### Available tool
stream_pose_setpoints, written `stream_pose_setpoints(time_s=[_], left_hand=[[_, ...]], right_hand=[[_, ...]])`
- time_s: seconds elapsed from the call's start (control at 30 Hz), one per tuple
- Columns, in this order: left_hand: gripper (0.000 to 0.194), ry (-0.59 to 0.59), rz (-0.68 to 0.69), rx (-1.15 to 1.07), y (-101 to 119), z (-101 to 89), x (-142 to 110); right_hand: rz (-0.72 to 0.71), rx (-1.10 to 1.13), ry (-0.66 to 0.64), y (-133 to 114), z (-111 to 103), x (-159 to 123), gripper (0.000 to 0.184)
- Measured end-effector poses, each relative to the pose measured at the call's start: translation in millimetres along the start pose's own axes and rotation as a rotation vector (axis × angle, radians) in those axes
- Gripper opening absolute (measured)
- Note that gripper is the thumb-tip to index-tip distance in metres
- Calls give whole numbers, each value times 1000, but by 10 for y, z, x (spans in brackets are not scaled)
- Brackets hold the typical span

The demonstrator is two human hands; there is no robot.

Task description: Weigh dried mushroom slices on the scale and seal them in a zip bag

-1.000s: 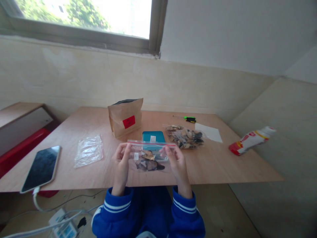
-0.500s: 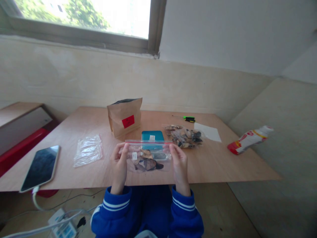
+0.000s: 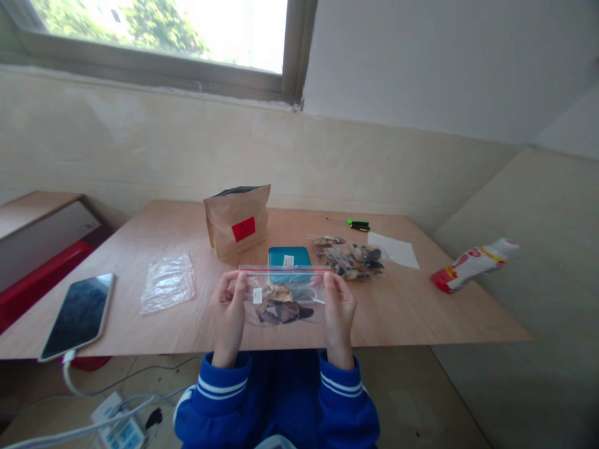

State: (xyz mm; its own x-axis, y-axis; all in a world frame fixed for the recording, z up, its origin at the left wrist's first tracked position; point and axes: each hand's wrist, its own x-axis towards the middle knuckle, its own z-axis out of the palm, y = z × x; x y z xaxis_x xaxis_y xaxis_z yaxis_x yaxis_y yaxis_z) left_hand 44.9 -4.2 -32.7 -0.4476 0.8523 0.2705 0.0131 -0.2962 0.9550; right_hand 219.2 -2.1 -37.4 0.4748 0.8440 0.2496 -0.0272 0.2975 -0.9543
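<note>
Between my two hands is a clear zip bag (image 3: 285, 312) with a red strip along its top and a small white label. Dried brown and dark pieces lie inside it. My left hand (image 3: 229, 308) pinches its upper left corner, and my right hand (image 3: 339, 308) pinches the upper right one. Just behind the bag is a teal flat device (image 3: 287, 255) with a white label, partly hidden by it. Filled clear bags of similar dried pieces (image 3: 353, 259) lie behind my right hand. A brown paper pouch (image 3: 238, 218) with a red label stands upright, its top gaping.
Empty clear bags (image 3: 168, 282) lie in a stack at left, near a tablet (image 3: 79, 315) with a white cable. At right are screwdrivers (image 3: 358, 225), a white paper sheet (image 3: 397, 251) and a tilted red-and-white bottle (image 3: 472, 265). A power strip (image 3: 119, 424) sits on the floor.
My right hand has shifted slightly closer to my left, and the bag's top edge bows a little more. Both hands keep their pinch on it.
</note>
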Motion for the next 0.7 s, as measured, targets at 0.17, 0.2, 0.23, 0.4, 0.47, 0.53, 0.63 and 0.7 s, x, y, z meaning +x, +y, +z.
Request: stream_pose_setpoints(time_s=[0.17,0.2,0.23,0.4,0.47,0.53,0.63,0.7], left_hand=[[31,-95,-57,-12,-3,4,-6],[30,-106,-66,-13,-5,7,-12],[29,-115,-71,-16,-7,9,-16],[26,-143,-87,-80,-28,4,-19],[26,-126,-78,-61,-34,0,-15],[26,-100,-51,-11,-34,3,-14],[27,-92,-12,27,-16,25,-21],[27,-88,6,18,0,41,-30]], right_hand=[[34,-53,-223,-39,-35,12,27],[37,-72,-254,-49,-36,11,27],[40,-89,-269,-56,-35,10,27],[47,-66,-228,-48,-28,13,22],[37,-54,-199,-32,-30,10,20],[17,-60,-175,-16,-26,0,19],[-16,-59,-157,8,1,-23,19],[-11,-55,-157,27,18,-30,20]])
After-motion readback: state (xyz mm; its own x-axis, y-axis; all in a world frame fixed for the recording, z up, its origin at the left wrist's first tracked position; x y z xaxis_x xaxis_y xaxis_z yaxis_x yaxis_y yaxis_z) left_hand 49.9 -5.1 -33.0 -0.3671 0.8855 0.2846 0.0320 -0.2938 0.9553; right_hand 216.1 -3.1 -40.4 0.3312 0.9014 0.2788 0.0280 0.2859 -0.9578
